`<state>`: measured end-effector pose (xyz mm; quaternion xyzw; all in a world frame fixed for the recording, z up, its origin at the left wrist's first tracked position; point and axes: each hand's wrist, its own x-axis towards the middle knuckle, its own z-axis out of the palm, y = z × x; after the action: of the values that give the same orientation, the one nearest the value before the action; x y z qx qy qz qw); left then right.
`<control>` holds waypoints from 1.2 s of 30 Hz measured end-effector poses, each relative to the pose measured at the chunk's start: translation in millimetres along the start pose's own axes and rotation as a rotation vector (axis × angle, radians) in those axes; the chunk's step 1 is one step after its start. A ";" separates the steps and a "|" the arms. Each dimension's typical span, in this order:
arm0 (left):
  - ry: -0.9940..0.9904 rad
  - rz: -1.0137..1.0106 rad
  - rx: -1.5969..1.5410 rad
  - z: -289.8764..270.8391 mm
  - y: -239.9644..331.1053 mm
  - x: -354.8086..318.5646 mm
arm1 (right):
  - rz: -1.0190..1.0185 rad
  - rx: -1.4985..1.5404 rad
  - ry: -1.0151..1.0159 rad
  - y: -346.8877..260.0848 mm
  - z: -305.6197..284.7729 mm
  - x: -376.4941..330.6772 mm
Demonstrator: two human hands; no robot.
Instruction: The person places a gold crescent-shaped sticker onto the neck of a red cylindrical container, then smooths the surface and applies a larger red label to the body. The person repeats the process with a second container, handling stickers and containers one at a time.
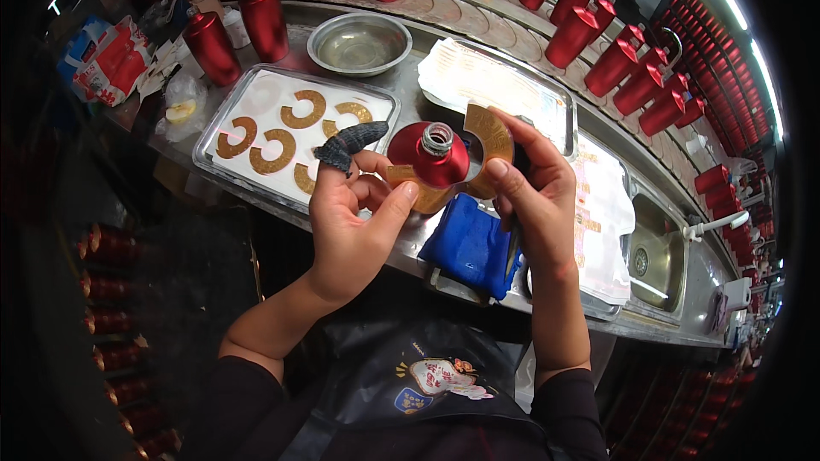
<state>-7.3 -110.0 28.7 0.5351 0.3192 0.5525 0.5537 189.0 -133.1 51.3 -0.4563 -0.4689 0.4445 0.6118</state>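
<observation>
A gold ring-shaped decal [489,132] with a gap in it is pinched between my two hands. My left hand [352,220] grips its left end between thumb and fingers; dark cloth covers one or more of its fingertips. My right hand [540,196] holds the right side with the thumb on top. Right by the decal is a red bottle [408,152] with an uncapped, threaded neck, seen from above. Whether decal and bottle touch, I cannot tell. A thin, dark strip-like thing shows under my right hand, partly hidden.
More gold decals [272,151] lie in a white-lined tray [224,111] at the left. Behind stands a metal bowl [359,44] of liquid. A folded blue cloth [468,243] sits at the counter's front edge. Red bottles [571,37] line the conveyor; a sink [656,252] is at the right.
</observation>
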 end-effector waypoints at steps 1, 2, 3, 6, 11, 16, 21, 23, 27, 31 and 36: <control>0.000 -0.004 0.031 -0.3 -2.8 3.4 | 0.017 -0.022 -0.004 -1.0 -2.5 8.2; 0.014 -0.036 0.060 -1.0 -5.1 6.4 | 0.059 -0.022 -0.030 -1.7 -4.8 15.7; 0.018 -0.051 0.004 -1.7 -8.2 8.2 | 0.080 -0.012 -0.035 -0.6 -6.0 22.5; 0.081 -0.096 -0.116 -7.9 -14.8 11.0 | 0.159 0.044 -0.051 8.5 -5.1 31.7; 0.192 -0.165 -0.046 -27.2 -22.7 14.9 | 0.103 0.276 0.034 34.0 6.6 11.9; -0.125 -0.093 -0.174 -16.4 -30.7 17.4 | 0.026 0.113 0.074 41.6 14.6 -5.0; -0.192 -0.107 -0.208 -16.5 -28.9 18.0 | 0.033 0.116 0.000 34.7 13.2 0.1; -0.193 -0.106 -0.253 -18.8 -27.9 17.9 | 0.077 0.135 -0.038 32.4 9.5 2.2; -0.189 -0.161 -0.293 -17.8 -30.3 15.8 | 0.079 0.132 -0.010 36.5 5.8 3.7; -0.163 -0.094 -0.203 -13.2 -35.0 14.7 | 0.070 0.084 0.019 42.8 8.9 7.6; -0.125 -0.082 -0.232 -11.6 -35.7 14.2 | 0.074 0.021 0.041 38.5 10.7 10.4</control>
<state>-6.0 -87.2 -4.2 0.4874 0.2396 0.5280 0.6528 175.7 -114.3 17.1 -0.4760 -0.4345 0.4621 0.6092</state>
